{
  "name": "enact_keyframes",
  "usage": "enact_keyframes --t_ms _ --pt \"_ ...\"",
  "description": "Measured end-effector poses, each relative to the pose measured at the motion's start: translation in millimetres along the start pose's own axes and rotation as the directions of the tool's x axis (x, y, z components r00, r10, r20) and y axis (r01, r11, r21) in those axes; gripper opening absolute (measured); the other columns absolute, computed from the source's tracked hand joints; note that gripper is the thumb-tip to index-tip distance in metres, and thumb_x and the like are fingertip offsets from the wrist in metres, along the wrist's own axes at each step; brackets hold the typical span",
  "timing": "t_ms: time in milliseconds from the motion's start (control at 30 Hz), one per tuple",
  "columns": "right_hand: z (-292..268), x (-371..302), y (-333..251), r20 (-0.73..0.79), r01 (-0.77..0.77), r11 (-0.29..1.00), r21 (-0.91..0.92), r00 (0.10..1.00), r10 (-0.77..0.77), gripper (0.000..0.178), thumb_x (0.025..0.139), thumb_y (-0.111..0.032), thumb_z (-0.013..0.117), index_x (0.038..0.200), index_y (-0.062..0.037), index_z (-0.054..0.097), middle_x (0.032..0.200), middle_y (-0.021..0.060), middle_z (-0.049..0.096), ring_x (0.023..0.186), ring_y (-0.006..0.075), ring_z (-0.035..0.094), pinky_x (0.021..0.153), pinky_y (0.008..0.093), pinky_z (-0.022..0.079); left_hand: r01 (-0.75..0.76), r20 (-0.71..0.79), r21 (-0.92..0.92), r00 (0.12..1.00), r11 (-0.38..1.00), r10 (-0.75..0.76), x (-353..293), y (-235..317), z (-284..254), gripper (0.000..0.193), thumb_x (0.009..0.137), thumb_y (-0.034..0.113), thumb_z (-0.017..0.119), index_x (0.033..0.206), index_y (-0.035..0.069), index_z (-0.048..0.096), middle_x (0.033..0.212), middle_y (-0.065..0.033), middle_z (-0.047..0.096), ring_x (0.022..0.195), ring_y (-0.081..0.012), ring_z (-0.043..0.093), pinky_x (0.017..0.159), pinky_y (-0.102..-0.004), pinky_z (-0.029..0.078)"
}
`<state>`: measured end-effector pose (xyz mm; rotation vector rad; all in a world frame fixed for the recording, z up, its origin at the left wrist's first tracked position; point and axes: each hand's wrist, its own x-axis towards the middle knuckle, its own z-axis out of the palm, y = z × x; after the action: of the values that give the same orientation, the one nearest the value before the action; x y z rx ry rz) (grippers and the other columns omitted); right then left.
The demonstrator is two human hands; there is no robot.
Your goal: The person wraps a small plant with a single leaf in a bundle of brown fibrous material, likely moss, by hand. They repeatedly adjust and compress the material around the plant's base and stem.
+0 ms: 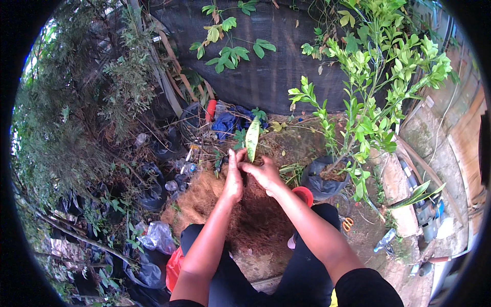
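Observation:
A single upright snake plant leaf, green mottled with yellow, rises between my hands. My left hand is on its left side, fingers pointing away from me and palm turned inward. From the right, my right hand curves around the leaf's base, thumb toward the left hand. Together they cup the base, with dark brown fibre between the palms; the leaf's lower end is hidden there. Below the hands lies a heap of brown coconut fibre, with a lighter tan part to the left.
A red pot and a black grow bag with a leafy shrub stand to the right. Orange-handled scissors lie by my right knee. Clear plastic and a red bag sit at left. Dark netting closes the back.

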<state>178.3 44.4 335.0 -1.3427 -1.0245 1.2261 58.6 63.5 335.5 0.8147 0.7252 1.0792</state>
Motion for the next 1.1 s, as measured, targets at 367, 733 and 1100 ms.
enact_keyframes --t_ms 367,733,1100 --pt "16 -1 9 -0.04 0.022 0.995 -0.097 0.999 -0.026 0.048 0.086 -0.034 0.076 0.123 -0.0055 0.068 0.12 0.0139 0.072 0.107 0.019 0.07 0.091 0.0335 0.052 -0.174 -0.071 0.042 0.982 0.984 0.176 11 -36 -4 0.08 0.106 0.064 0.022 0.139 -0.002 0.052 0.137 -0.0119 0.056 0.126 -0.022 0.05 0.113 -0.0359 0.033" --pt "14 6 17 0.054 -0.056 0.995 0.086 0.997 0.051 0.045 0.087 -0.033 0.074 0.122 -0.006 0.07 0.106 0.0094 0.075 0.096 0.019 0.069 0.085 0.0345 0.052 -0.186 -0.266 0.032 0.945 0.982 0.188 7 -41 6 0.059 0.109 0.053 0.036 0.119 0.001 0.062 0.106 -0.0067 0.064 0.102 -0.0164 0.056 0.096 -0.0317 0.044" --pt "15 14 39 -0.024 0.001 0.995 0.096 1.0 0.001 0.052 0.088 -0.042 0.072 0.123 -0.0029 0.068 0.111 0.0138 0.074 0.099 0.0217 0.069 0.087 0.0356 0.051 -0.29 -0.338 0.345 0.849 0.893 0.407 11 -45 15 0.052 0.109 0.046 0.04 0.096 0.001 0.064 0.091 -0.0047 0.061 0.085 -0.0158 0.052 0.08 -0.0334 0.045"
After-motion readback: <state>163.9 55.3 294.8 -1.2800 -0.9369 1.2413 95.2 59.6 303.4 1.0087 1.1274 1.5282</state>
